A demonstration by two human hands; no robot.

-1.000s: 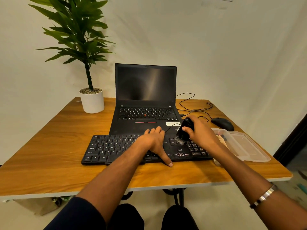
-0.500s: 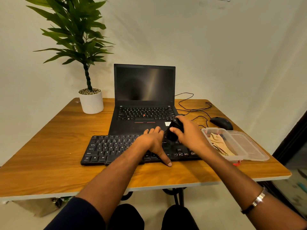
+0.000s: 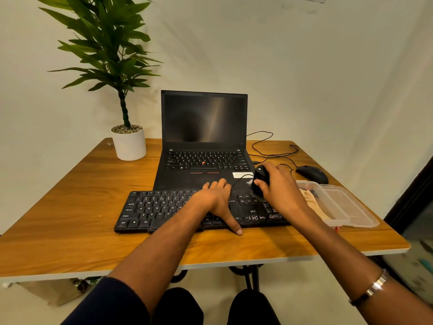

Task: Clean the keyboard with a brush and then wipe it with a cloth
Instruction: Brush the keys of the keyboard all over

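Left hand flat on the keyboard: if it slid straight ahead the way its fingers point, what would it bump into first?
Probably the laptop. The left hand rests on the keyboard, fingers pointing at the laptop's palm rest, where a thin black cable crosses; depth there is unclear.

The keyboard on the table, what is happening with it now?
A person is brushing the black keyboard. The right hand grips a small black brush over the keys at its right end. The left hand rests flat on the middle, steadying it. The cloth lies in the clear container, not yet used.
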